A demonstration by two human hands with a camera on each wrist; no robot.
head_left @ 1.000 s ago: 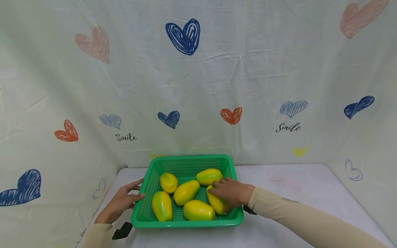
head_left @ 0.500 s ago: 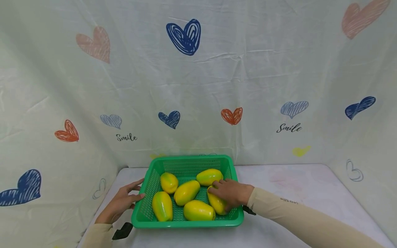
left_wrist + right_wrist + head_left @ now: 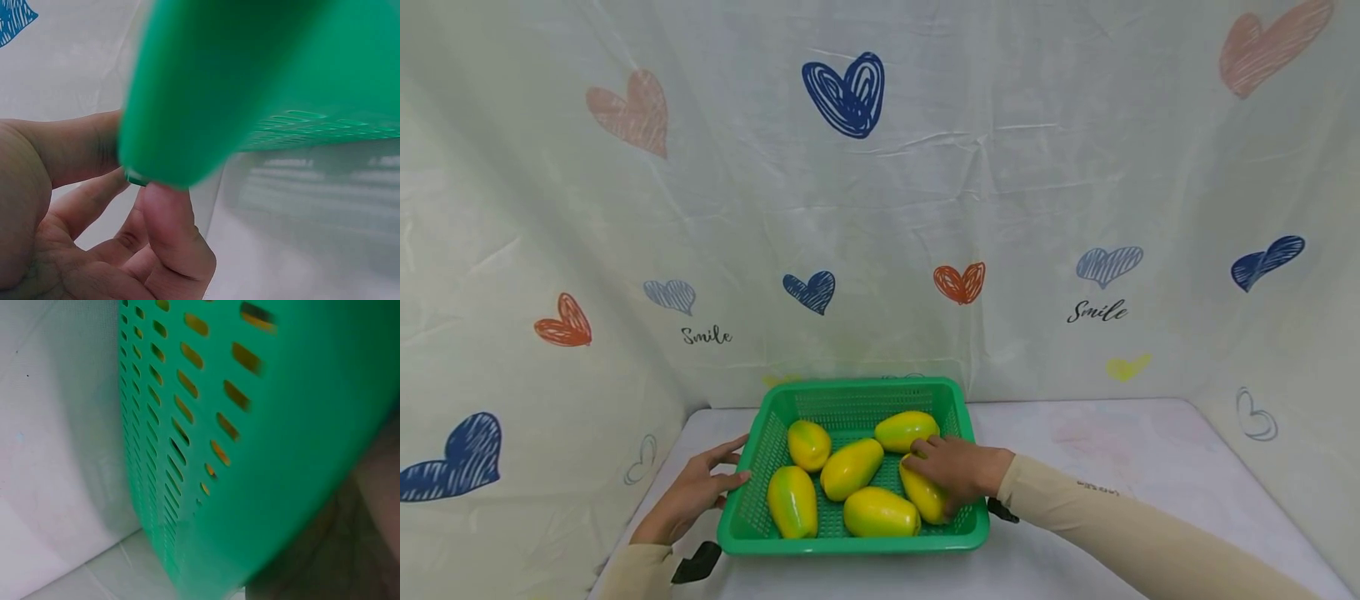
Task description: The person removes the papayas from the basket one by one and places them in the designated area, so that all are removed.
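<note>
A green plastic basket (image 3: pixel 850 547) with perforated walls stands on the table and holds several glossy, oval yellow fruits with a greenish tinge. My left hand (image 3: pixel 696 486) grips its left rim; the left wrist view shows the fingers around the edge of the basket (image 3: pixel 194 94). Inside, by the right wall, my right hand (image 3: pixel 962 467) lies over a yellow fruit (image 3: pixel 923 493) with its fingers curled around it. The palm hides part of that fruit. The basket wall (image 3: pixel 275 456) fills much of the right wrist view, with yellow showing through the slots.
Other yellow fruits lie close by: one at the back right (image 3: pixel 907 432), one in the middle (image 3: pixel 852 469), one at the front (image 3: pixel 882 512). The white table (image 3: pixel 1097 467) reaches back to a pale curtain (image 3: pixel 880 208) printed with hearts, just behind the basket.
</note>
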